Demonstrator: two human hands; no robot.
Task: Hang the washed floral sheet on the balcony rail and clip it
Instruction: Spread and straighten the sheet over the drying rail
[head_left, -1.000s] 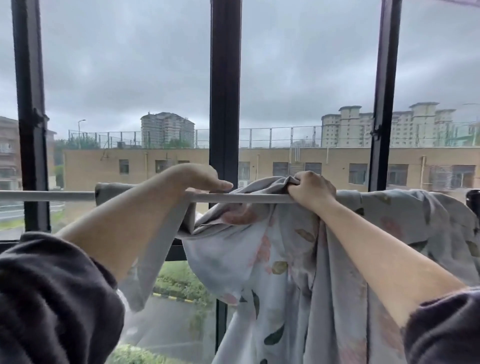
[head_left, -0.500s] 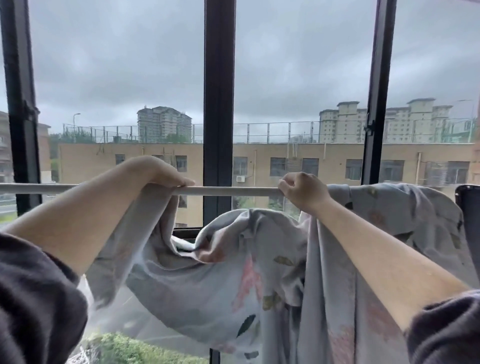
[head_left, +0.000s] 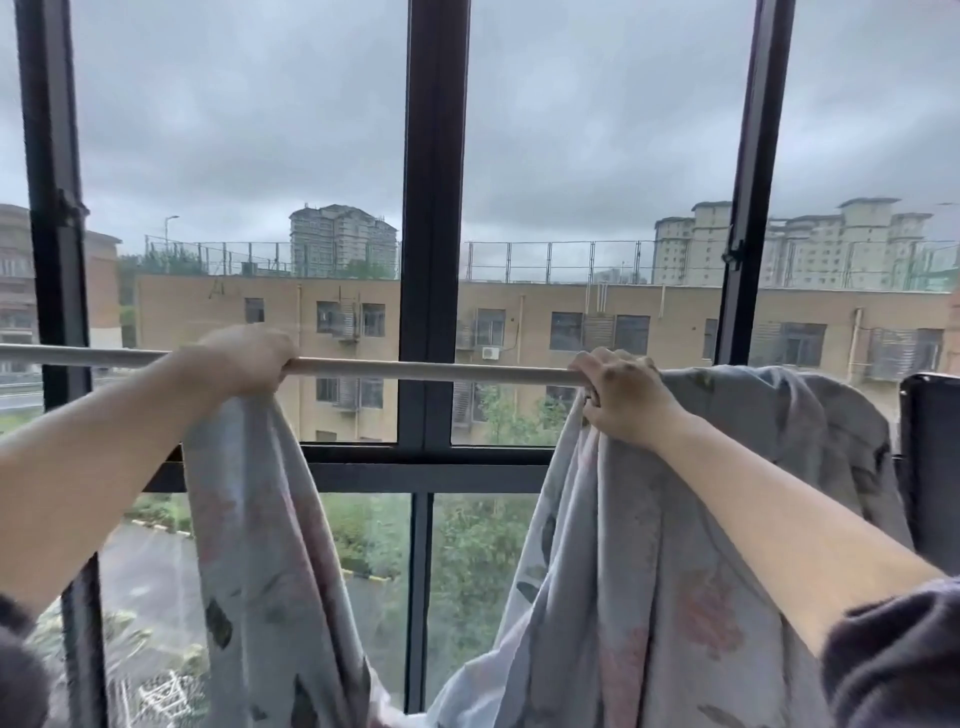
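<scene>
floral sheet (head_left: 613, 571) gripped under right hand (head_left: 626, 397)

Rail (head_left: 426, 370) lies bare between two bunches of sheet (head_left: 613, 561); window frame (head_left: 434, 156) seemingly close behind.

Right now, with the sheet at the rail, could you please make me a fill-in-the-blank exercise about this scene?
1. The left hand and the right hand each grip the sheet at the rail; between them the rail is ____.
2. Beyond the ____ hand the sheet lies draped over the rail.
3. The view shows ____ clips on the sheet.
Missing words: bare; right; no.
</scene>
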